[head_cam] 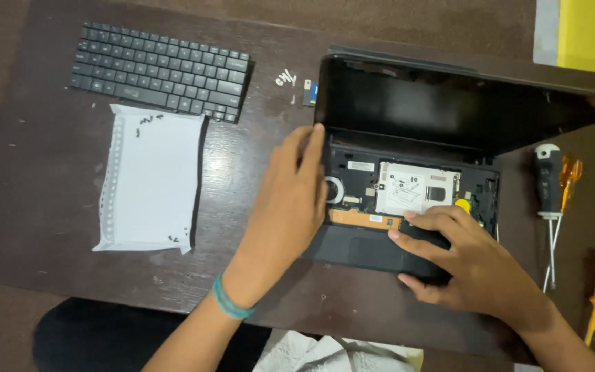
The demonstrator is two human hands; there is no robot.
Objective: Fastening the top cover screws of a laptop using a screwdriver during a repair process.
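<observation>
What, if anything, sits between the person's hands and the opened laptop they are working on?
Nothing visible. The left hand rests directly on the left edge of the laptop, and the right hand lies on its palm rest. The removed keyboard, paper sheet and screwdrivers lie off to the sides.
</observation>
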